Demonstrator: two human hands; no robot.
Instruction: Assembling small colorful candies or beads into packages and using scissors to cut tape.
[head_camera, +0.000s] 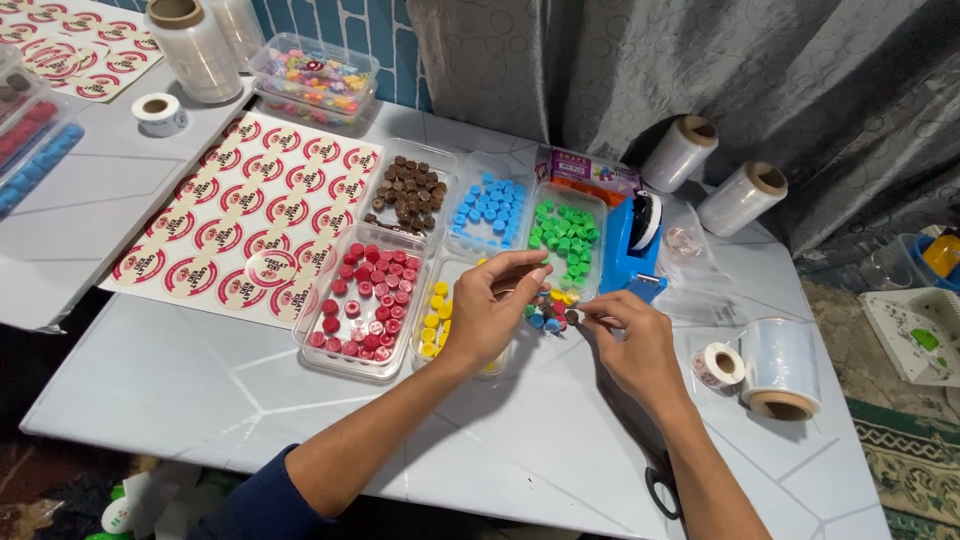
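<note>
My left hand (497, 305) hovers over the tray of yellow pieces (437, 320), fingers pinched together near a small pile of mixed coloured pieces (551, 316) on the white table (200, 380). My right hand (632, 338) rests beside that pile, its fingertips pinching a small piece at the pile's edge. Clear trays hold red pieces (366, 298), brown pieces (407, 192), blue pieces (491, 208) and green pieces (564, 232). Whether the left fingers hold a piece is hidden.
A sheet of round red stickers (250, 215) lies at the left. A blue tape dispenser (632, 243) stands right of the green tray. Rolls of clear film (782, 367), a small tape roll (718, 364) and scissors (662, 492) lie at the right. A box of mixed pieces (314, 78) sits at the back.
</note>
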